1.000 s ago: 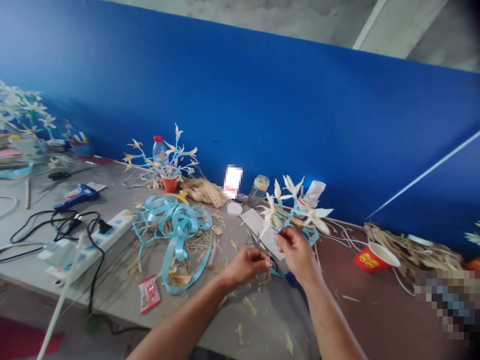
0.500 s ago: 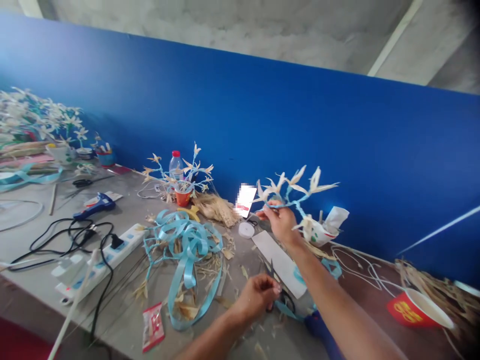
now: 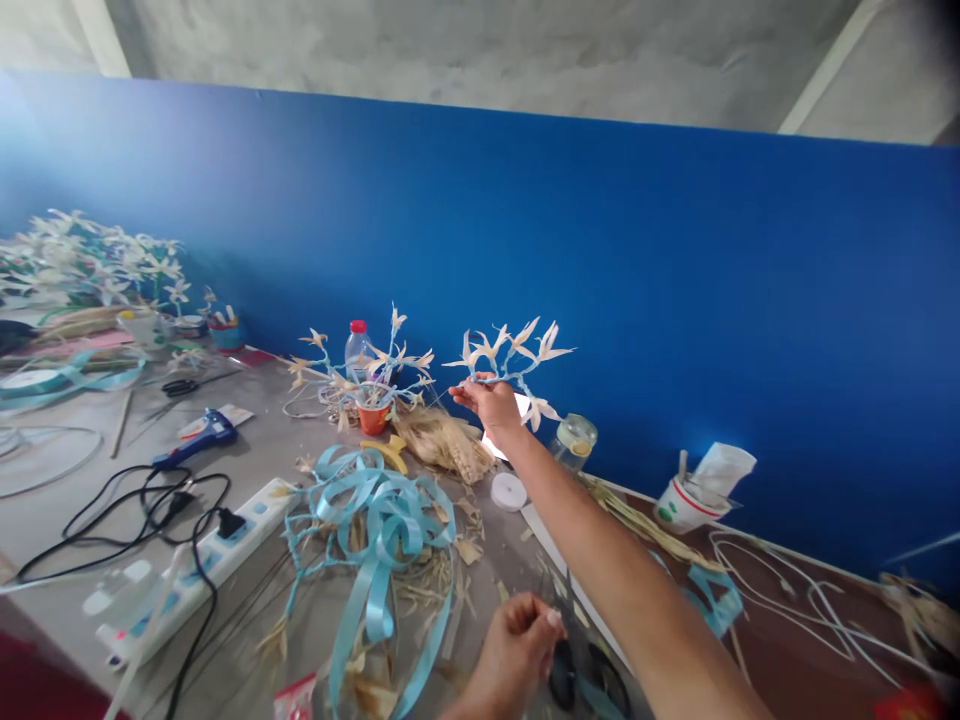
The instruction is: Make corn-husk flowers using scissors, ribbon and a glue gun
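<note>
My right hand (image 3: pixel 491 405) is closed around the stem of a branch of pale husk flowers (image 3: pixel 517 350), wrapped in light blue ribbon. It is raised above the table, close to the blue wall. My left hand (image 3: pixel 517 640) stays low, thumb and fingers pinched together; anything between them is too small to make out. Beside it lie black-handled scissors (image 3: pixel 562 675), partly covered by my right forearm. A similar flower arrangement (image 3: pixel 386 360) stands in an orange cup (image 3: pixel 373 418), left of my right hand. Loose blue ribbon (image 3: pixel 375 510) is heaped left of my left hand.
A power strip (image 3: pixel 217 550) with black cords and a blue glue gun (image 3: pixel 199 438) lie at left. Dried husks (image 3: pixel 442 440), a white ribbon roll (image 3: pixel 509 491) and a glass jar (image 3: pixel 576 437) stand near the wall. A white cup (image 3: pixel 686 505) and white cables (image 3: pixel 795 590) are at right.
My right hand has carried the flower branch to the left, away from the white cup and toward the orange one. The jar has come into sight. My left hand keeps its pinch.
</note>
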`<state>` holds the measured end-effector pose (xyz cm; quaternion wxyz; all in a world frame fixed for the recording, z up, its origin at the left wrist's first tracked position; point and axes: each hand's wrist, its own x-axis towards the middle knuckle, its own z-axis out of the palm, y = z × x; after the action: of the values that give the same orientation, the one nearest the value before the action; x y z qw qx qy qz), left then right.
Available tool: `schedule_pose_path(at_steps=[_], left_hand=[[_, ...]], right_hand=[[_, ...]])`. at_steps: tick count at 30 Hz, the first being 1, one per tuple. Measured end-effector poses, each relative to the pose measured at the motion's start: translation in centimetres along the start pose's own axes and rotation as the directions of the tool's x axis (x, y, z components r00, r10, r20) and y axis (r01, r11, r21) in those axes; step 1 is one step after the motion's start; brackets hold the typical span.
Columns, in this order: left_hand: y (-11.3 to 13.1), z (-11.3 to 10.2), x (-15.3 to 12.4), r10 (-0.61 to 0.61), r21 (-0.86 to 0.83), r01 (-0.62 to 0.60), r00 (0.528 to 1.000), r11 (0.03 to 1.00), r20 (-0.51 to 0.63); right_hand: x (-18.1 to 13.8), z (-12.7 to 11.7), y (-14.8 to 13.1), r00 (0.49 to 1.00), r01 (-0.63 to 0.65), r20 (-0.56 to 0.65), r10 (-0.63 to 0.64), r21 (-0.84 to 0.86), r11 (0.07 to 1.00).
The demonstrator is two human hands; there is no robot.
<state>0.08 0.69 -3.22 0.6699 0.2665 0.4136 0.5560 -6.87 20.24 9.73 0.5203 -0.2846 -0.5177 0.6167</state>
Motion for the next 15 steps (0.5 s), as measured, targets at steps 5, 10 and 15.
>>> schedule_pose_path(at_steps=[5,10,15], left_hand=[[-1.5,-0.7,1.0,0.010,-0.018,-0.010,1.000,1.000,0.010],[-2.1,-1.4,1.7,-0.040,-0.024,0.042,0.995,0.999,0.089],[-2.3,-2.0,1.6,-0.086,-0.066,0.090,0.994,0.994,0.064]], right_hand=[[2.4,1.2,-0.6,0.985,0.172,-0.034,-0.170,0.055,0.984],[5.3,3.5,-0.9,0.981,0.190,0.044,-0.189,-0.039,0.981],[7.1,5.4,1.5,0.978,0.130,0.195,-0.066,-0.334,0.934]])
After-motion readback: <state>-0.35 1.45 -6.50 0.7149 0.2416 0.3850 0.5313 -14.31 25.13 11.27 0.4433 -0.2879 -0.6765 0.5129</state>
